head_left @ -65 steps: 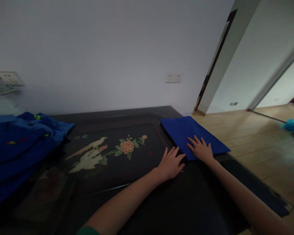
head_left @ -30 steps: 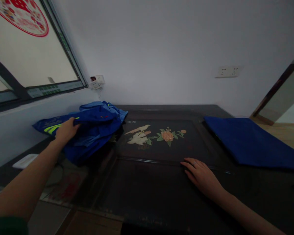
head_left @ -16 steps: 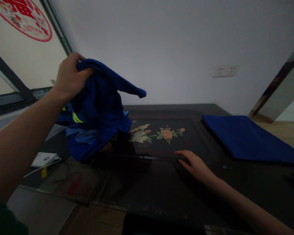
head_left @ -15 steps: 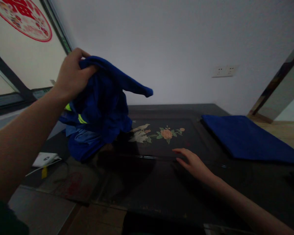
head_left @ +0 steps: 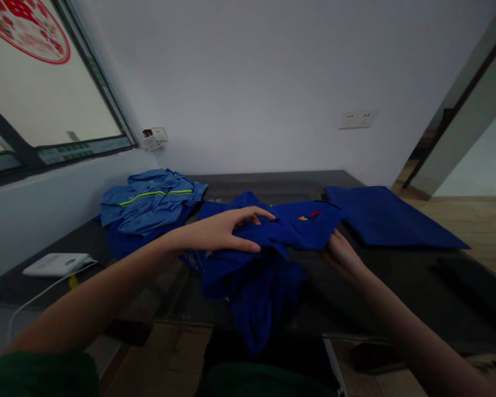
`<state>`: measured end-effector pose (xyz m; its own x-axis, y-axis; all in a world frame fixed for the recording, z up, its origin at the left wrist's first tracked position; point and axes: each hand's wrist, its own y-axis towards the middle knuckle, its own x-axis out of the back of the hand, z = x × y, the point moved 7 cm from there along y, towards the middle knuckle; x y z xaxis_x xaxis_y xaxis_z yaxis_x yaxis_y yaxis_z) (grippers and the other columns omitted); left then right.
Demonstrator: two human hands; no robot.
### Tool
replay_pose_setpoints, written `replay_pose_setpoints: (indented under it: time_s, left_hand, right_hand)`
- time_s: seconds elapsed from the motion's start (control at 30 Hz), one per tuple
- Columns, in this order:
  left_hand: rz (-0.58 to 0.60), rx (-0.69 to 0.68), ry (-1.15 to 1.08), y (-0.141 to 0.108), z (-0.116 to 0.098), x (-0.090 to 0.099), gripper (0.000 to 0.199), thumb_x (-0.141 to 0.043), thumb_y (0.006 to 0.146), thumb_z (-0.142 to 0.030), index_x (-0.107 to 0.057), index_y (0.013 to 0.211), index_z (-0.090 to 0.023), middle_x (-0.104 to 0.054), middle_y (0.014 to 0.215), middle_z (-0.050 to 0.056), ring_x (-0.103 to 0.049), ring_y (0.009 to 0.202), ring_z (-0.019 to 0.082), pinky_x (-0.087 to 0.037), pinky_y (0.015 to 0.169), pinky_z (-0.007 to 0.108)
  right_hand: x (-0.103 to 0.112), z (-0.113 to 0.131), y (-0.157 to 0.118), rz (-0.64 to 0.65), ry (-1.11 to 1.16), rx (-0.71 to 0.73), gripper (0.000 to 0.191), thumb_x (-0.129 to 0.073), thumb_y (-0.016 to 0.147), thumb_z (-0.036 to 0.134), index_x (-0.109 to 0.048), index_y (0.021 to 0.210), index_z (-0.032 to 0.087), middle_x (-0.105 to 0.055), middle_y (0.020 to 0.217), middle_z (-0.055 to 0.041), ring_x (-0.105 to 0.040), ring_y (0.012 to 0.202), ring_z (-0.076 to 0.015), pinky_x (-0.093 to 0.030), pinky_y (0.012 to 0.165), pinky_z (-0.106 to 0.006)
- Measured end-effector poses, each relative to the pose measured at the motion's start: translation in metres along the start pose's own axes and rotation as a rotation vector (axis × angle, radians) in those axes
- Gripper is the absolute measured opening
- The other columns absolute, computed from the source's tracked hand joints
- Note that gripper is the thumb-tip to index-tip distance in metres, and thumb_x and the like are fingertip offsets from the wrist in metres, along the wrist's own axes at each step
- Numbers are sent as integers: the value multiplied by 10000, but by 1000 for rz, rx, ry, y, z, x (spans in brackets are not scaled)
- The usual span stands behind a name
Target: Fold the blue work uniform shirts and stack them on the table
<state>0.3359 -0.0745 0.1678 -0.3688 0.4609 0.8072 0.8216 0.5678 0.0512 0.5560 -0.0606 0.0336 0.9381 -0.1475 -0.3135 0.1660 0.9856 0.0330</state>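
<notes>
Basically soft goods: a royal-blue shirt (head_left: 291, 234) (probably a shirt, too bunched to confirm), sitting mid-tabletop (head_left: 273, 182) between both hands, with a loose end (head_left: 258, 309) drooping past the front edge.

Left hand (head_left: 227, 229) lies across the bunched middle, grip spread, clear gap between thumb and fingers. Right hand (head_left: 345, 256) has its grip pinching the right-hand edge, just past the small red-and-yellow logo (head_left: 310, 215); those fingertips are tucked out of view, so can't tell how much cloth is in there.

Handling, my read: light, limp, not fragile. Won't hold a shape by itself; the piece between the hands lies fairly flat, the rest just crumples and sags. Gloss on the tabletop suggests cloth slides easily on it, so a one-sided pull likely drags the lot. The droop could add a bit of pull toward the front.

Best holds: edges and corners, one per hand, thumb over and fingers under. Mid-cloth grabs probably just make more creases. Avoid snagging the light-blue jacket (head_left: 149, 193) at left; folded blue cloth (head_left: 392, 220) sits close on the right.
</notes>
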Motion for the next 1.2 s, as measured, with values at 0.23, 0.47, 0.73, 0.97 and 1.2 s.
replay_pose_setpoints:
  time_s: [0.23,0.47,0.73,0.97,1.2]
  left_hand:
    - [-37,113,-145,-19,54,-13,380,-539,872,-358,-548,1240,-259,-657,1120,65,-631,985,191,-526,804,318]
    - [-75,113,207,-52,94,-28,346,-555,865,-345,-596,1187,-229,-615,1219,69,-567,1135,211,-446,989,351]
    - [-252,118,611,-102,117,-39,494,-586,846,-256,-505,1332,-302,-501,1381,86,-447,1286,274,-346,1086,463]
    - [-288,229,836,-108,161,-44,737,-633,755,-174,-383,1426,-348,-242,1562,75,-158,1438,348,-195,1106,615]
    - [-387,295,261,-92,190,-26,348,-355,880,-269,-640,1069,-201,-687,1089,67,-625,1012,217,-466,938,365]
  right_hand:
    - [84,-17,2,-78,-315,63,416,-608,807,357,-558,1215,297,-650,1216,-70,-645,1065,-255,-548,894,-451]
    - [138,1,-24,-303,-564,321,583,-572,792,298,-427,1357,309,-563,1297,-93,-501,1248,-258,-518,920,-442]
    - [48,17,-82,284,-1180,552,285,-538,841,246,-666,1094,279,-605,1229,-82,-552,1159,-258,-473,976,-462]
    - [0,-11,-98,573,-1338,565,756,-573,736,43,-431,1401,374,-381,1484,-46,-355,1337,-272,-398,1048,-511]
    - [-4,15,-61,379,-1095,618,497,-412,755,36,-699,1080,278,-644,1196,-42,-561,1146,-229,-418,1022,-450]
